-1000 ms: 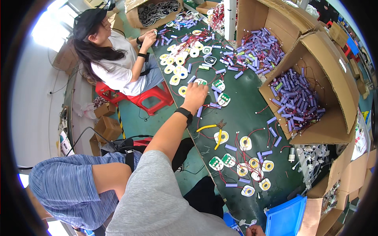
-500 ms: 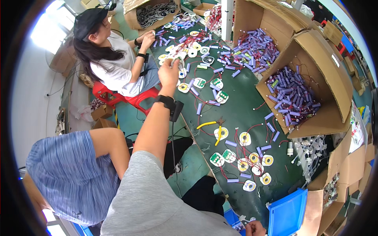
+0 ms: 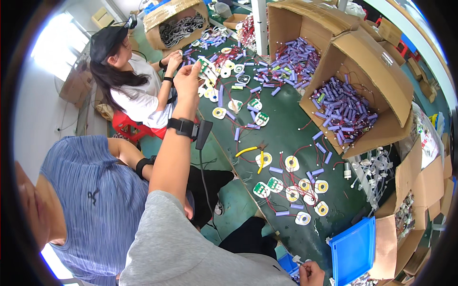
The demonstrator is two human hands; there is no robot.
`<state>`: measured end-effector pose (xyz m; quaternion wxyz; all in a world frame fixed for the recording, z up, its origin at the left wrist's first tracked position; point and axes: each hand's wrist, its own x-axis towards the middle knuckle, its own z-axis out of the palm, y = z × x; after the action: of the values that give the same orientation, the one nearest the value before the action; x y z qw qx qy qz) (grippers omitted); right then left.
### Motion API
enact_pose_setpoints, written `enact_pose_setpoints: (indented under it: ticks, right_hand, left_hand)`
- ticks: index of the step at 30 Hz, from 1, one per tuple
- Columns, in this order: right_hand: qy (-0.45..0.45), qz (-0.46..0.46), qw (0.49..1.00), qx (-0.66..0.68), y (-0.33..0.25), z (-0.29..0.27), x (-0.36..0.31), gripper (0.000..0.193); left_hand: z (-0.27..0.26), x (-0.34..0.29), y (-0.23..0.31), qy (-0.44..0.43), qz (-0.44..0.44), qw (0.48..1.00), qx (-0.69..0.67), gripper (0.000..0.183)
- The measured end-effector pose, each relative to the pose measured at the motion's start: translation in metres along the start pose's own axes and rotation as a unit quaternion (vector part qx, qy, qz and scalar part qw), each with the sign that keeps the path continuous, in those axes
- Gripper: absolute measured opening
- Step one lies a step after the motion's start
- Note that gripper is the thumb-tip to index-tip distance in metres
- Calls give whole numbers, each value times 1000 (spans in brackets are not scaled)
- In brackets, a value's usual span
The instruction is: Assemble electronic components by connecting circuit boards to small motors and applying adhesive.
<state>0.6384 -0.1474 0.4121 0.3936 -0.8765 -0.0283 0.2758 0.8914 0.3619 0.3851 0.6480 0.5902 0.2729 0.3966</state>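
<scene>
My left hand [image 3: 187,82] reaches out over the far left of the table, thumb and fingers pinching a white circuit-board piece [image 3: 208,71] with green board on its face. Below that piece a purple cylindrical battery [image 3: 220,96] stands out against the table; whether it is joined to the piece I cannot tell. Low in the picture my right hand [image 3: 311,274] is closed on a small white plastic part [image 3: 296,259] above a blue bin [image 3: 287,263]. Yellow-handled pliers [image 3: 247,151] lie on the green table [image 3: 286,138] among white discs [image 3: 292,163] with yellow rings.
Cardboard boxes [image 3: 396,90] heaped with purple batteries [image 3: 344,107] stand at the right. A blue tray [image 3: 353,252] sits at the table's near edge. One co-worker [image 3: 136,81] sits at the far left; another person in a blue top [image 3: 98,190] is close on my left.
My left hand has lifted and turned the piece, so its green board now shows. My right hand still holds the white part. The person in blue has shifted, showing more torso.
</scene>
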Motion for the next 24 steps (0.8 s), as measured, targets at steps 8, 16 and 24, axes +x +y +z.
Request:
enact_pose_setpoints:
  ticks: [8,16,24]
  right_hand:
    - [24,-42,999,-2,2,-3,-14,11]
    - [50,-46,997,40,11,-5,-34,10]
    - [68,-69,994,51,25,-10,-59,10]
  left_hand:
    - [49,-86,66,-170,-144,959,-174,15]
    - [79,-149,96,-252,-163,944,-140,12]
    - [91,-205,110,-302,-197,924,-126,8]
